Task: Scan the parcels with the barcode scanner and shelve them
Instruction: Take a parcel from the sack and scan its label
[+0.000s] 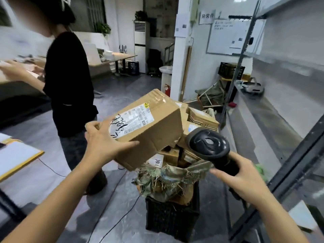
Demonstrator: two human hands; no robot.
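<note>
Cardboard parcel [149, 123] with a white shipping label [130, 122] is held tilted above the black crate [172, 220], gripped at its near end by the left hand [103, 142], thumb on the side, fingers over the label. A black barcode scanner [209, 146] is clasped by its handle in the right hand [243, 179], just right of the parcel. More parcels [201, 118] are piled in the crate beside the metal shelving [273, 106]
</note>
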